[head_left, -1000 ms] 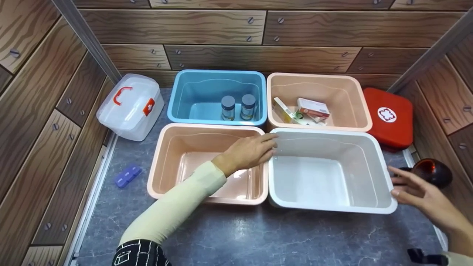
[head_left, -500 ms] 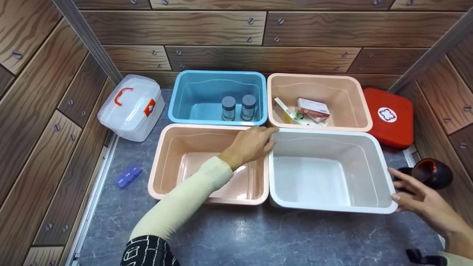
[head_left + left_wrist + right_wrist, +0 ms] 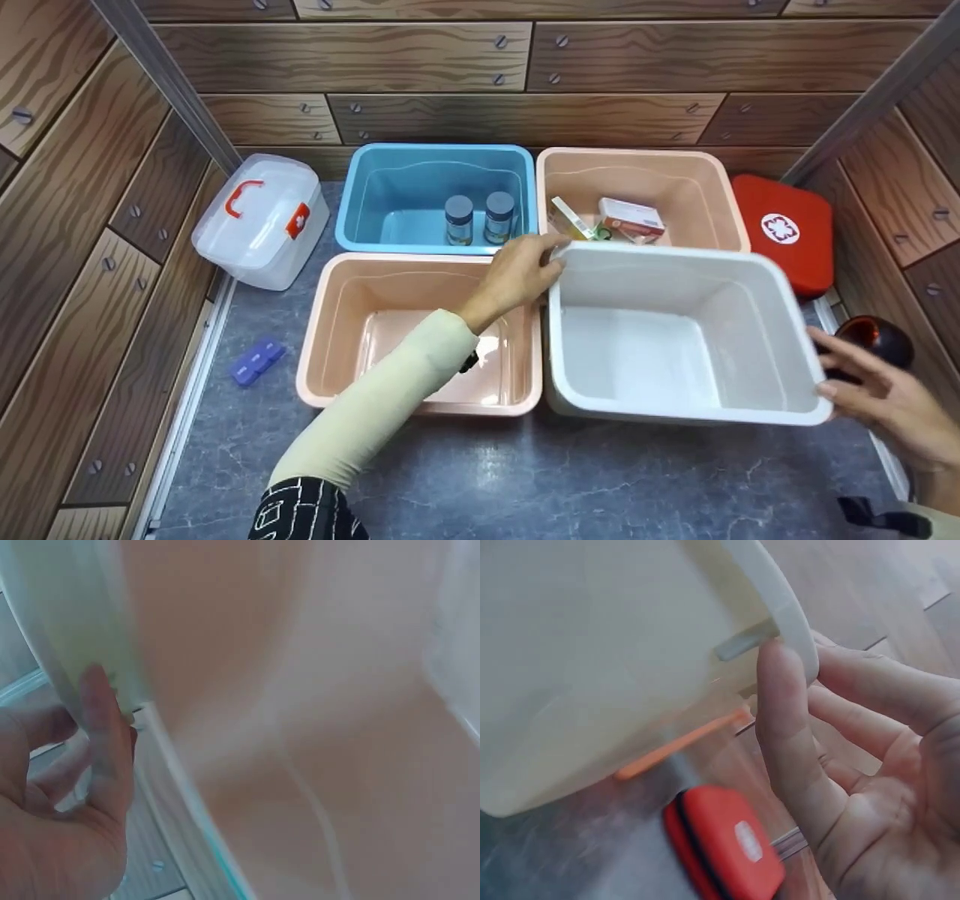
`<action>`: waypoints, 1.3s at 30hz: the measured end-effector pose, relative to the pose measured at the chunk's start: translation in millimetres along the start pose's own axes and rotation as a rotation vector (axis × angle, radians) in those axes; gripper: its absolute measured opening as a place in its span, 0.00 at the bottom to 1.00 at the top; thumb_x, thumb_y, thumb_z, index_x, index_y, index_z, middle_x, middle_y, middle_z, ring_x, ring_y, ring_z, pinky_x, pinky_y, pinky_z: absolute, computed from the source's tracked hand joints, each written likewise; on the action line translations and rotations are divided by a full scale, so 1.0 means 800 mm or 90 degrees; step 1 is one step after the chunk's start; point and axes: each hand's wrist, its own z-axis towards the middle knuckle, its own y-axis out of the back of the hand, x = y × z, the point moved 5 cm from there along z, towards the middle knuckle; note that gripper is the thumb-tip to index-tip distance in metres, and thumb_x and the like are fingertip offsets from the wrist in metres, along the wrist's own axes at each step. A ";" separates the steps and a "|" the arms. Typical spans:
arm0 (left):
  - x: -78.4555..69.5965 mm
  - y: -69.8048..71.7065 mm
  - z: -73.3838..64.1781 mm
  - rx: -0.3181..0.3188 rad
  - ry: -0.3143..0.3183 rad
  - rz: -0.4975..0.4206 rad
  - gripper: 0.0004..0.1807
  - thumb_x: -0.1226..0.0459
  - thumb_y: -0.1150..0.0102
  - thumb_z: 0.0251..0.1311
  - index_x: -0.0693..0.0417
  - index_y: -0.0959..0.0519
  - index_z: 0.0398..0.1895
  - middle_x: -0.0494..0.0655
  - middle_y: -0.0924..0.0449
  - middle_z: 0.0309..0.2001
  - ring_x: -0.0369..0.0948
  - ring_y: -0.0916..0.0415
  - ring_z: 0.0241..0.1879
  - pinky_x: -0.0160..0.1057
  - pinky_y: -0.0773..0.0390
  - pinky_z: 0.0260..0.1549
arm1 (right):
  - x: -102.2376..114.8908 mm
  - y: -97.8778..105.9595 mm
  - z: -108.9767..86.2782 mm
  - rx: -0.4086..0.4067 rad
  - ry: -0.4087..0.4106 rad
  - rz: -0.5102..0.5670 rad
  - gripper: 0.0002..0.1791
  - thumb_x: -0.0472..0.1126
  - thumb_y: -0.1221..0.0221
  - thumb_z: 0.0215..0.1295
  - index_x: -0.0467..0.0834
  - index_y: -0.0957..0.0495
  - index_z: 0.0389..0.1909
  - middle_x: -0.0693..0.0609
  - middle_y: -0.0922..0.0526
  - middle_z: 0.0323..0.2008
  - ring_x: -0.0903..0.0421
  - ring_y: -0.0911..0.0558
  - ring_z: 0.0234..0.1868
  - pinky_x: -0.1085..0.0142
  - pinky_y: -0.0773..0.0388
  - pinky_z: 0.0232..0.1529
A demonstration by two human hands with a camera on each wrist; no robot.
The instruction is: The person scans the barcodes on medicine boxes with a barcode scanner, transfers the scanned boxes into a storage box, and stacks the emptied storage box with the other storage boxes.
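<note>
A white plastic bin (image 3: 637, 352) is raised slightly off the grey surface, and its rim overlaps the front of the rear peach bin. My left hand (image 3: 517, 277) grips its rim at the back left corner; the left wrist view shows the fingers of that left hand (image 3: 82, 787) bent at the rim. On the opposite side, my right hand (image 3: 889, 394) holds the right rim. In the right wrist view, the right hand (image 3: 855, 787) pinches the white rim (image 3: 787, 607) between thumb and fingers. The white bin has nothing in it.
Beside the white bin are a front peach bin (image 3: 345, 330), a blue bin (image 3: 367, 187) with two jars (image 3: 459, 221), and a rear peach bin (image 3: 705, 199) holding medicine boxes (image 3: 631, 217). Around them lie a clear first-aid box (image 3: 259, 217), purple pill organizer (image 3: 257, 361), red case (image 3: 795, 240) and dark round object (image 3: 885, 337).
The white bin has risen off the surface and shifted slightly right, its back rim now covering the rear peach bin's front edge. Both hands have closed on its rim and moved with it.
</note>
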 end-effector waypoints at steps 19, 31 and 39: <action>-0.064 0.175 -0.021 -0.035 0.046 -0.324 0.26 0.63 0.39 0.80 0.55 0.24 0.77 0.61 0.13 0.52 0.40 0.15 0.29 0.38 0.10 0.30 | 0.146 -0.070 0.045 0.052 0.195 0.233 0.39 0.10 0.65 0.73 0.28 0.47 0.84 0.33 0.15 0.59 0.43 0.08 0.54 0.55 0.09 0.38; 0.028 0.288 -0.103 -0.069 0.113 -0.216 0.24 0.59 0.37 0.78 0.54 0.20 0.73 0.49 0.11 0.51 0.36 0.13 0.36 0.36 0.12 0.27 | 0.149 -0.241 0.093 0.044 0.112 0.189 0.41 0.14 0.52 0.74 0.38 0.40 0.85 0.39 0.16 0.60 0.46 0.06 0.44 0.55 0.09 0.38; 0.089 0.344 -0.160 -0.072 0.158 -0.111 0.25 0.57 0.39 0.80 0.52 0.22 0.76 0.41 0.13 0.50 0.38 0.15 0.37 0.40 0.12 0.28 | 0.129 -0.336 0.123 0.029 0.056 0.144 0.47 0.18 0.42 0.70 0.43 0.43 0.87 0.39 0.21 0.61 0.44 0.06 0.45 0.52 0.08 0.37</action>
